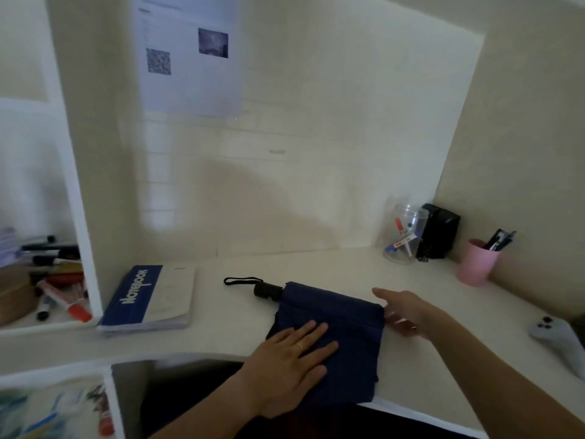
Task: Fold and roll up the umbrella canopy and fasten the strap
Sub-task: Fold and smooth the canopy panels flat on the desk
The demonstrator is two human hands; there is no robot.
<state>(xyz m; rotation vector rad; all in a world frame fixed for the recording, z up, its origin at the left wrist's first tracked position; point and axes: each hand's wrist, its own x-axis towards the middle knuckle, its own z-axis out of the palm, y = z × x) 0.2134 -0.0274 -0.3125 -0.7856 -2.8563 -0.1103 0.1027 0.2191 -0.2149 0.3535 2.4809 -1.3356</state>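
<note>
A navy umbrella canopy lies flattened on a white desk, its black handle pointing left. The left hand presses flat on the canopy, fingers straight. The right hand touches the canopy's right edge, its grip loose and apart. A blue notebook lies well to the left.

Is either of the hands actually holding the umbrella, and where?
Neither grips it. The left hand presses flat on the navy canopy; the right hand touches its right edge, fingers straight.
</note>
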